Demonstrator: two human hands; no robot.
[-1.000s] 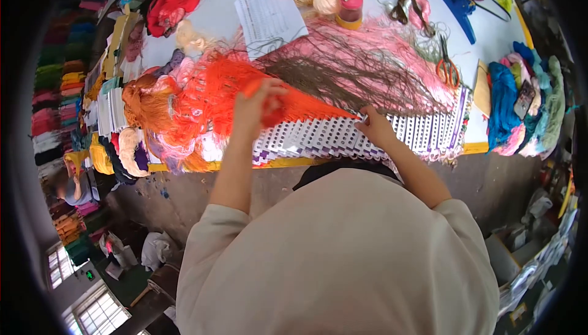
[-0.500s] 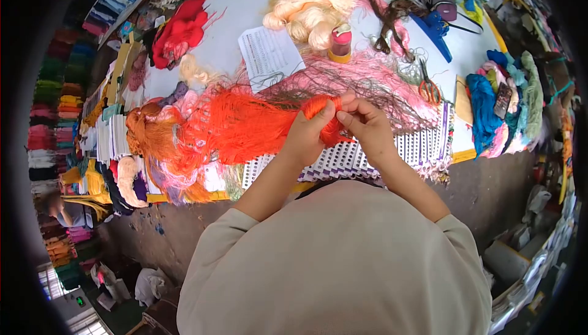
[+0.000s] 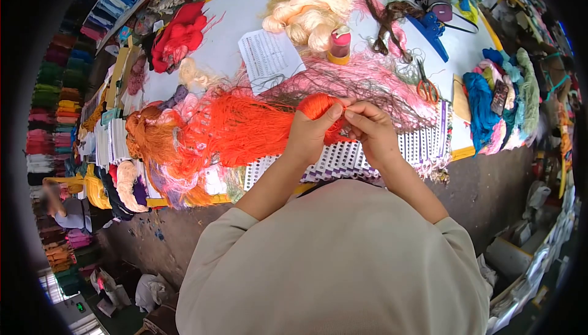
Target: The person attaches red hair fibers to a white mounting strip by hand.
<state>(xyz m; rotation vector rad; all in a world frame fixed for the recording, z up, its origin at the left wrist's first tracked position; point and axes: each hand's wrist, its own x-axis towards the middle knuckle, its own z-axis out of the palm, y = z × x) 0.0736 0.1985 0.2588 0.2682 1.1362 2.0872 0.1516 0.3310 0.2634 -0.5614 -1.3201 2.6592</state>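
My left hand (image 3: 309, 136) is wrapped around the gathered end of a skein of orange-red thread (image 3: 251, 126). The skein spreads out to the left over the table. Close beside it, my right hand (image 3: 372, 128) is closed in a pinch at the skein's rounded end, thumb and forefinger together. A strand of the orange-red thread seems to be between them, though it is too fine to see well. Below both hands lies a row of white cards with punched holes (image 3: 343, 162).
A printed sheet (image 3: 269, 56), cream yarn (image 3: 309, 13) and a thread cone (image 3: 340, 44) lie beyond my hands. Orange-handled scissors (image 3: 427, 87) and blue yarn (image 3: 481, 111) are to the right. Pink and brown threads (image 3: 367, 80) cover the table's middle. Another person (image 3: 67, 209) is at far left.
My right hand has drawn slightly down and apart from my left, its fingers now more tightly pinched. The gathered end of the orange-red skein shows rounder above my left hand.
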